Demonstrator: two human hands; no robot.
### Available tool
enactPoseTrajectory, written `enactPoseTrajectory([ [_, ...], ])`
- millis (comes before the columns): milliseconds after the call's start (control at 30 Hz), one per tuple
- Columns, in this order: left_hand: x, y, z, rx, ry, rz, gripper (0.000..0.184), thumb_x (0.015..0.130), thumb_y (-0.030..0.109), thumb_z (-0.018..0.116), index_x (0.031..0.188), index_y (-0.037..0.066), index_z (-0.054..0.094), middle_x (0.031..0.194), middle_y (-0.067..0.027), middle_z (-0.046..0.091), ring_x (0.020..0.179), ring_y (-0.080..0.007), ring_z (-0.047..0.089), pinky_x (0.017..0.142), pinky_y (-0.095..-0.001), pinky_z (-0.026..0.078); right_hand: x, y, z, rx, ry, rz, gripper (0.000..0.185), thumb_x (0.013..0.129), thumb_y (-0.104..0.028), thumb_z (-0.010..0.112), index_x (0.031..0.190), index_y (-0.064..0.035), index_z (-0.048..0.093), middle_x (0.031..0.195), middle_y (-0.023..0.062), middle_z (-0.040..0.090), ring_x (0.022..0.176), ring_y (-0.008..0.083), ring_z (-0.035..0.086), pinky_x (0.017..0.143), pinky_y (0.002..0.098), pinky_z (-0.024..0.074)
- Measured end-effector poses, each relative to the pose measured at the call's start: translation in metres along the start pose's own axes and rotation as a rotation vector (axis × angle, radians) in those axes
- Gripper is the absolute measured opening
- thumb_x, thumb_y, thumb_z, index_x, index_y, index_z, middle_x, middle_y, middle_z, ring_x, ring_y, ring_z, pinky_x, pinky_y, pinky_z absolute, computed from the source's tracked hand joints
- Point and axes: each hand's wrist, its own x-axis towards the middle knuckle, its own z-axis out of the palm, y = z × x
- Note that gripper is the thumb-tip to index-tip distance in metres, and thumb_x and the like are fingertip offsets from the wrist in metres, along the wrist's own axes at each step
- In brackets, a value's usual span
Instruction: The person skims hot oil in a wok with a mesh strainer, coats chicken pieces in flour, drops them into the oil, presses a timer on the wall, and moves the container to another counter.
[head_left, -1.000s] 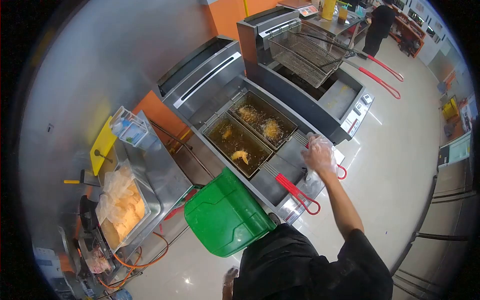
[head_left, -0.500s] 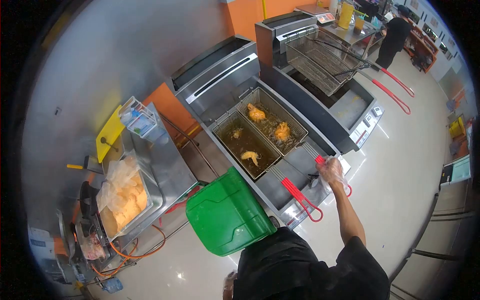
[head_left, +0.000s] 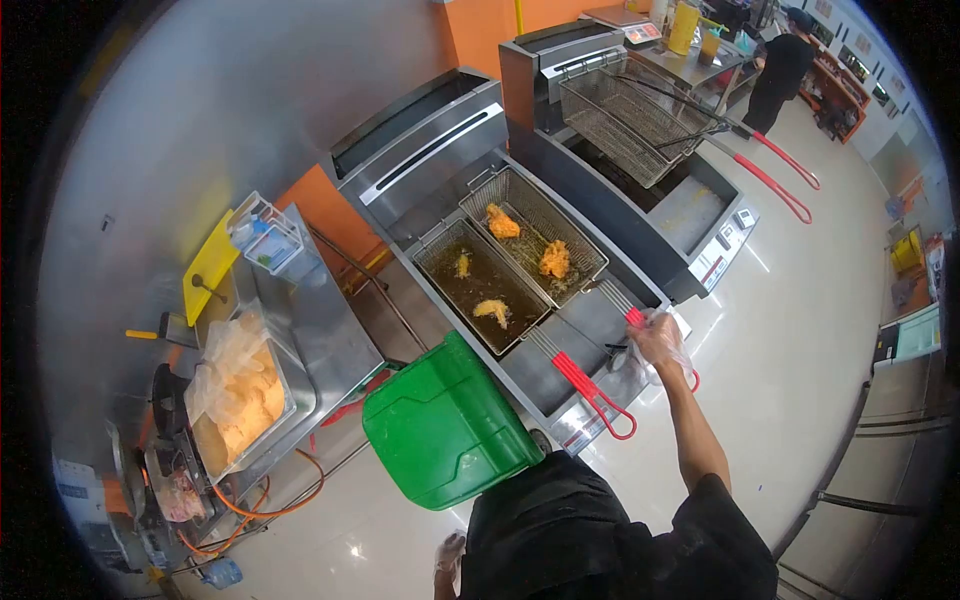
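My right hand [head_left: 657, 340], in a clear plastic glove, is wrapped round the red handle of the right fryer basket [head_left: 582, 230]. Two golden pieces of fried chicken [head_left: 554, 259] lie in that basket, whose mesh floor shows. Beside it, the left fryer basket [head_left: 450, 295] sits in dark oil with a wing-shaped piece [head_left: 491, 311] and a smaller piece [head_left: 462, 265]. Its red handle [head_left: 580, 378] points toward me, untouched. My left hand [head_left: 449, 562], also gloved, hangs low by my side; its fingers are too unclear to read.
A green bin [head_left: 450, 420] stands against the fryer's front left. On the left, a steel table [head_left: 330, 310] bears a pan of orange-yellow breading [head_left: 245, 400]. Behind, a second fryer [head_left: 690, 225] has raised baskets [head_left: 630, 120]. A person [head_left: 782, 70] stands far right.
The right basket has risen slightly in the oil, so its mesh shows more and bubbling around the chicken has lessened. My left hand has come further into view. The whole view has shifted slightly.
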Motion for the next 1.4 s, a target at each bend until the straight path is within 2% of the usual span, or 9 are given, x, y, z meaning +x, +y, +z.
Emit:
enactPoseTrajectory([
  [500,0.037,-0.113,-0.016,-0.418,-0.059,-0.074,0.035,0.097,0.019,0.057,0.127,0.001,0.059,0.112,-0.0033,0.066,0.098,-0.0125,0.062,0.085,-0.0284,0.050,0.033,-0.011,0.036,-0.047,0.174,0.058,0.032,0.068,-0.033,0.074,0.074,-0.0025,0.071,0.072,0.0203,0.068,0.069,0.0338,0.067,0.066,0.0452,0.0512],
  [600,0.017,-0.123,-0.022,-0.524,-0.419,0.702,0.074,0.096,0.048,0.052,0.147,-0.001,0.032,0.146,-0.0188,0.045,0.137,-0.0284,0.041,0.116,-0.0457,0.030,0.079,0.087,0.088,-0.285,0.137,-0.375,0.036,0.074,-0.037,0.075,0.093,-0.0072,0.069,0.099,0.0187,0.065,0.094,0.0375,0.062,0.082,0.0484,0.0483],
  [700,0.020,-0.113,-0.040,0.262,0.014,0.187,0.054,0.099,0.034,0.050,0.140,-0.001,0.045,0.132,-0.0136,0.059,0.125,-0.0263,0.054,0.113,-0.0420,0.034,0.072,0.059,0.067,-0.150,0.064,-0.388,0.035,0.078,-0.042,0.070,0.082,-0.0076,0.069,0.076,0.0156,0.066,0.075,0.0350,0.064,0.064,0.0470,0.0476],
  [733,0.050,-0.151,-0.060,0.985,0.046,0.770,0.051,0.098,0.032,0.057,0.135,-0.001,0.051,0.128,-0.0127,0.062,0.122,-0.0246,0.055,0.111,-0.0382,0.037,0.085,0.086,0.087,-0.189,0.343,-0.556,0.035,0.077,-0.042,0.070,0.076,-0.0069,0.068,0.063,0.0131,0.062,0.061,0.0303,0.062,0.056,0.0456,0.0451],
  [800,0.034,-0.131,-0.053,0.421,0.162,0.013,0.059,0.099,0.051,0.048,0.121,-0.001,0.063,0.119,-0.0157,0.066,0.111,-0.0246,0.061,0.101,-0.0352,0.045,0.104,0.102,0.091,-0.143,0.217,-0.715,0.036,0.073,-0.038,0.075,0.075,-0.0037,0.067,0.063,0.0111,0.063,0.058,0.0271,0.060,0.060,0.0435,0.0464],
  [967,0.016,-0.113,-0.092,0.503,0.285,0.075,0.067,0.093,0.063,0.051,0.122,0.004,0.063,0.115,-0.0144,0.068,0.107,-0.0240,0.063,0.093,-0.0367,0.049,0.072,0.023,0.047,0.611,-0.159,-0.148,0.017,0.082,-0.012,0.069,0.093,0.0003,0.065,0.075,0.0043,0.062,0.074,0.0175,0.060,0.069,0.0302,0.0496],
  [1033,-0.017,-0.068,-0.106,0.360,0.366,0.083,0.066,0.092,0.062,0.053,0.122,0.004,0.063,0.116,-0.0147,0.067,0.108,-0.0245,0.062,0.094,-0.0369,0.048,0.012,-0.034,0.002,-0.109,0.204,-0.812,0.048,0.081,-0.031,0.078,0.123,-0.0140,0.065,0.114,0.0171,0.069,0.090,0.0314,0.070,0.075,0.0386,0.0577],
  [1133,-0.041,-0.002,-0.125,0.199,0.484,0.287,0.063,0.091,0.057,0.057,0.124,0.005,0.062,0.116,-0.0168,0.066,0.109,-0.0270,0.062,0.095,-0.0377,0.048,-0.089,-0.147,-0.006,0.007,0.002,-0.424,0.045,0.086,-0.029,0.071,0.121,-0.0011,0.063,0.110,0.0155,0.070,0.086,0.0314,0.069,0.072,0.0402,0.0572],
  [1400,-0.049,0.038,-0.233,0.257,0.630,0.815,0.033,0.084,0.020,0.069,0.116,0.012,0.065,0.086,-0.0089,0.063,0.083,-0.0173,0.062,0.077,-0.0334,0.053,-0.264,-0.301,0.211,0.606,-0.403,-0.750,0.021,0.082,0.000,0.065,0.103,-0.0017,0.065,0.096,0.0084,0.065,0.090,0.0178,0.061,0.082,0.0319,0.0504],
])
